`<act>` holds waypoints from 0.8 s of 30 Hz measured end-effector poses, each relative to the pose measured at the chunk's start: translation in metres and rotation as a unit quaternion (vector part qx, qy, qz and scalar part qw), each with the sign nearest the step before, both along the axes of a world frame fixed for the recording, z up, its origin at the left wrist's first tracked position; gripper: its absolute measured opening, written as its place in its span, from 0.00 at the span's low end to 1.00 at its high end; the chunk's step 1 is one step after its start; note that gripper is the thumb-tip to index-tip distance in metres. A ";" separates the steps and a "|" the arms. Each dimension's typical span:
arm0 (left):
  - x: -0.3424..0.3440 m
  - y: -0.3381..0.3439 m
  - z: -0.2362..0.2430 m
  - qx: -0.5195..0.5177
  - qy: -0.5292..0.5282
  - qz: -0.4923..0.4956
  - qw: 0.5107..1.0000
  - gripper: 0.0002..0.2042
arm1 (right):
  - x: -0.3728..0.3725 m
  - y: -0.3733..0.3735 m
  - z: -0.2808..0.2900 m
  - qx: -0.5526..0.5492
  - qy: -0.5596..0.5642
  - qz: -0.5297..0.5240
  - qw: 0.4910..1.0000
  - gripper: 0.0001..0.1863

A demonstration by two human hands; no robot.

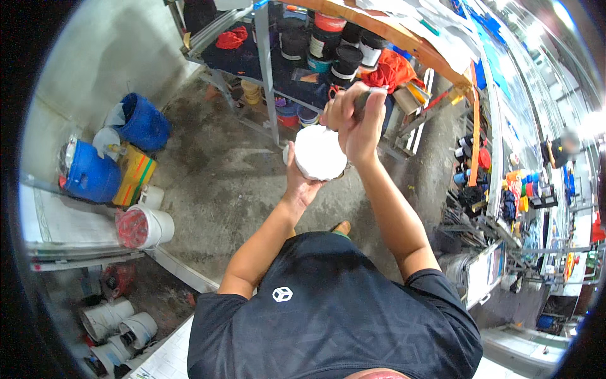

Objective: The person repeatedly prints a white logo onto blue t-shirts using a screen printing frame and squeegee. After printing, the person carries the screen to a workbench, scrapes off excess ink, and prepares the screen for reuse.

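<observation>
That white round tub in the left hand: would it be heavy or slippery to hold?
The white tub probably feels fairly light, since the left hand alone cups it from beneath. Its smooth round wall may be slippery. The right hand, gripping a dark handle above, likely adds some downward push.

Tub (319, 153) on left hand (302, 183); right hand (356, 123) above; shelf (303, 60) behind.
</observation>
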State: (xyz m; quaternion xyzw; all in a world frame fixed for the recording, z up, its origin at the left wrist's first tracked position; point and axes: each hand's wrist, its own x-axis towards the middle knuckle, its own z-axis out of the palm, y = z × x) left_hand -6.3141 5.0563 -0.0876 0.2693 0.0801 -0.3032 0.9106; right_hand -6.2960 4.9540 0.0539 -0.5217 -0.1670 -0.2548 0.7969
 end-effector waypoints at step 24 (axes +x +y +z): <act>0.026 0.042 -0.017 -0.092 0.034 -0.033 0.995 0.33 | -0.030 0.026 -0.015 -0.156 -0.049 -0.017 0.986 0.31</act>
